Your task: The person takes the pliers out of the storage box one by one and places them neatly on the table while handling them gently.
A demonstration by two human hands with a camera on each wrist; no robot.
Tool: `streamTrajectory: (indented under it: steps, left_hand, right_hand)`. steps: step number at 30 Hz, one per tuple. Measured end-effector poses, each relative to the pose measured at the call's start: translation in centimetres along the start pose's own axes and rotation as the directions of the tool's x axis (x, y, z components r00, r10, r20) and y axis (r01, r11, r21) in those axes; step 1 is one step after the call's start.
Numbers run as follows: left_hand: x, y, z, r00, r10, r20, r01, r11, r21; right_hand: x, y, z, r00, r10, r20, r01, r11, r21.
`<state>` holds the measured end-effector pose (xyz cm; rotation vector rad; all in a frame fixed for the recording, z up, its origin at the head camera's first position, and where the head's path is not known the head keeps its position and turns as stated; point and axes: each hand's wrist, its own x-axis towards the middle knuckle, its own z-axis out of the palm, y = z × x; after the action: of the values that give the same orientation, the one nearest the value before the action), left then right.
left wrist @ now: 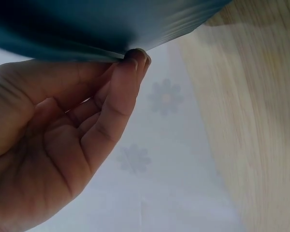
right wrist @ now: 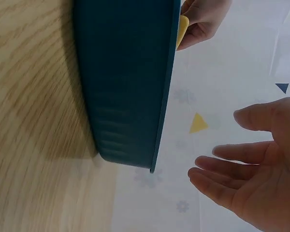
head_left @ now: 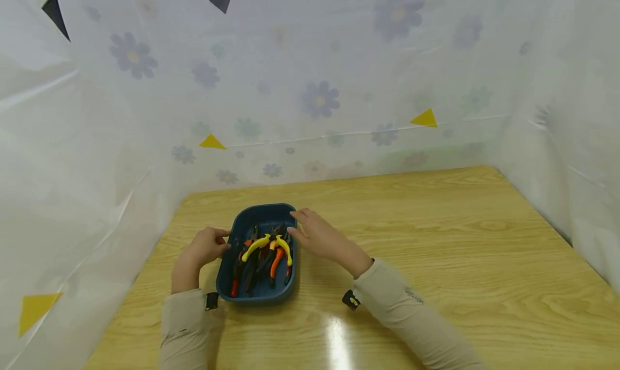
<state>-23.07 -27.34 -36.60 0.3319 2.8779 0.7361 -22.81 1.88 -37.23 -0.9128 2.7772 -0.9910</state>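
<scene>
A dark blue plastic bin (head_left: pixel 266 215) stands on the table, holding several pliers in a heap. On top lie pliers with yellow handles (head_left: pixel 259 244); orange-handled pliers (head_left: pixel 276 265) and a red handle (head_left: pixel 234 288) show around them. At the bin's left side, my left hand (head_left: pixel 203 247) pinches the rim between thumb and fingers, as the left wrist view shows close up. By the right rim is my right hand (head_left: pixel 323 237), its fingers spread and holding nothing. In the right wrist view, the right hand (right wrist: pixel 263 169) is apart from the bin wall (right wrist: pixel 128 87).
The bin rests on the left part of a wood-grain table (head_left: pixel 436 241). White sheeting (head_left: pixel 290 52) with printed flowers and triangles hangs behind the table and along both sides.
</scene>
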Motion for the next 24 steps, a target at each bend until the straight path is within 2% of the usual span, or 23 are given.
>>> streamTrajectory:
  steps: [7, 10, 14, 18, 20, 22, 24]
  left_hand:
    - [0.3, 0.4, 0.4, 1.0, -0.023, -0.001, 0.023, 1.0, -0.011]
    - [0.3, 0.4, 0.6, 1.0, -0.022, 0.0, 0.022, 1.0, -0.014]
    - [0.3, 0.5, 0.7, 1.0, -0.015, -0.005, 0.015, 1.0, -0.005]
    - [0.2, 0.6, 0.5, 1.0, -0.008, -0.013, 0.008, 1.0, 0.009]
    - [0.1, 0.6, 0.4, 1.0, -0.008, -0.015, 0.009, 1.0, 0.014]
    - [0.0, 0.6, 0.4, 1.0, -0.019, -0.019, 0.02, 1.0, 0.016]
    - [0.0, 0.5, 0.4, 1.0, -0.022, -0.016, 0.022, 1.0, 0.022]
  right_hand:
    - [1.2, -1.2, 1.4, 0.994, 0.102, -0.051, -0.089, 0.974, 0.208]
    - [1.8, -1.5, 2.4, 0.988, 0.143, -0.06, -0.127, 0.968, 0.217]
    - [2.5, -2.4, 3.4, 0.983, 0.163, -0.082, -0.149, 0.976, 0.159]
    - [3.1, -4.1, 4.1, 0.978, 0.195, -0.072, -0.195, 0.981, -0.004]
    - [3.4, -5.1, 4.5, 0.977, 0.204, -0.063, -0.212, 0.965, -0.153]
    - [3.7, -5.8, 5.1, 0.977, 0.202, -0.065, -0.212, 0.924, -0.317]
    - [4.0, -6.5, 5.7, 0.973, 0.22, -0.064, -0.225, 0.863, -0.453]
